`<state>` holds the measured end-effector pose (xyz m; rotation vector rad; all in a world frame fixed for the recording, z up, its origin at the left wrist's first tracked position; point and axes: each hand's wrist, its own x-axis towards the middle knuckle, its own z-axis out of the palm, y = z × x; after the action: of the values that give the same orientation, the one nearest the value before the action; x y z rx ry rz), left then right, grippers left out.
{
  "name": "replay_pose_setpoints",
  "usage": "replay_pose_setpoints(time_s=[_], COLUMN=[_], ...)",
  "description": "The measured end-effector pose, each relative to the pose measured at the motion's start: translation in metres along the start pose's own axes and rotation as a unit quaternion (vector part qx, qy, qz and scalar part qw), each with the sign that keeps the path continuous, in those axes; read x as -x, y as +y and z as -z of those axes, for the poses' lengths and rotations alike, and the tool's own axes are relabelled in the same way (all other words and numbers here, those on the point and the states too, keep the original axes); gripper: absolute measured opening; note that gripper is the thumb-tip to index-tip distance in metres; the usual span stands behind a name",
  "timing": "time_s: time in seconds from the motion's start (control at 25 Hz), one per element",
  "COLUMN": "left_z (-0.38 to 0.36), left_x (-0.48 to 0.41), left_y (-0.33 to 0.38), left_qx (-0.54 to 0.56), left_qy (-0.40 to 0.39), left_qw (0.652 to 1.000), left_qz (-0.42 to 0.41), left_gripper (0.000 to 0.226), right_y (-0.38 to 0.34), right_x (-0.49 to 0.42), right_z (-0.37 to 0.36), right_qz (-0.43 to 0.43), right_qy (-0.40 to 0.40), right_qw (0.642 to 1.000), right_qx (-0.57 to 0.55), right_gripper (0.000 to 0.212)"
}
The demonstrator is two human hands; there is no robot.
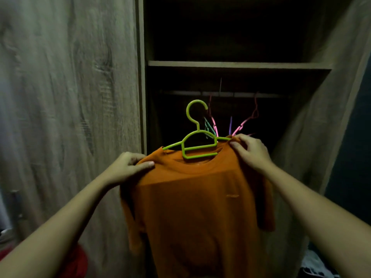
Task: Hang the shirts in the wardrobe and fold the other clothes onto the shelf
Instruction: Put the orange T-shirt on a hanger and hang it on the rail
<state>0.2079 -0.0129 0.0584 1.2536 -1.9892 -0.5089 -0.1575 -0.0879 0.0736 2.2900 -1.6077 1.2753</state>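
I find the inside of the wardrobe (141, 77) too dark to read beyond the front edge of the shelf (230, 64) and the rail (220, 94); the pink hangers (247, 122) on the rail are faint. The hem of the orange shirt (200, 207) is cut off by the bottom of my view. One arm of the green hanger (197, 125) is hidden under cloth and the right hand (251, 151). The shirt hangs flat, collar round the hanger's lower bar, before the opening and below the rail, hook free. The left hand (128, 167) grips one shoulder, thumb on the front; the right hand's fingers curl over the other.
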Motion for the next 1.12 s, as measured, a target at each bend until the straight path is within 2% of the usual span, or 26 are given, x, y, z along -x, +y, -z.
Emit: replay_pose_setpoints(time_s=[0.04,0.12,0.2,0.28,0.32,0.4,0.44,0.52,0.64,0.68,0.76,0.84,0.96,1.12], left_z=[0.006,0.020,0.026,0.024,0.020,0.005,-0.006,-0.029,-0.054,-0.062,-0.076,-0.086,-0.094,-0.095], left_x=[0.006,0.013,0.014,0.013,0.010,0.003,0.000,-0.006,-0.014,-0.017,-0.027,-0.039,-0.076,-0.133], left_y=[-0.001,-0.001,0.004,0.009,0.010,0.015,0.018,0.029,0.041,0.042,0.042,0.038,0.029,0.017], left_qx=[0.009,-0.015,-0.097,-0.167,-0.193,-0.230,-0.237,-0.255,-0.254,-0.221,-0.116,-0.016,0.055,0.093], left_qy=[0.047,0.112,0.147,0.169,0.173,0.167,0.163,0.172,0.192,0.195,0.206,0.199,0.165,0.184], left_qw=[0.999,0.993,0.984,0.971,0.966,0.958,0.957,0.950,0.946,0.954,0.972,0.979,0.984,0.978], left_qz=[-0.015,-0.019,-0.002,0.004,0.006,0.020,0.033,0.056,0.066,0.054,0.008,-0.035,-0.048,-0.038], left_gripper=[0.027,0.032,0.030,0.029,0.029,0.031,0.032,0.034,0.035,0.034,0.047,0.062,0.074,0.078], right_y=[-0.015,-0.050,-0.086,-0.119,-0.132,-0.148,-0.152,-0.152,-0.140,-0.135,-0.124,-0.116,-0.102,-0.086], right_x=[-0.006,-0.014,-0.019,-0.022,-0.024,-0.030,-0.035,-0.041,-0.055,-0.061,-0.078,-0.095,-0.129,-0.186], right_z=[-0.011,-0.030,-0.050,-0.065,-0.070,-0.074,-0.076,-0.079,-0.086,-0.088,-0.093,-0.101,-0.114,-0.131], right_qz=[0.014,0.007,-0.020,-0.087,-0.133,-0.229,-0.262,-0.293,-0.284,-0.270,-0.240,-0.215,-0.195,-0.188], right_qy=[0.015,0.043,0.048,-0.040,-0.107,-0.200,-0.206,-0.185,-0.164,-0.162,-0.157,-0.150,-0.147,-0.155], right_qw=[0.999,0.999,0.994,0.974,0.949,0.871,0.840,0.820,0.829,0.829,0.823,0.833,0.844,0.853], right_qx=[0.024,0.001,-0.096,-0.205,-0.263,-0.386,-0.427,-0.456,-0.452,-0.462,-0.490,-0.487,-0.478,-0.461], right_gripper=[0.031,0.041,0.029,0.017,0.023,0.032,0.031,0.023,0.007,0.011,0.043,0.053,0.047,0.044])
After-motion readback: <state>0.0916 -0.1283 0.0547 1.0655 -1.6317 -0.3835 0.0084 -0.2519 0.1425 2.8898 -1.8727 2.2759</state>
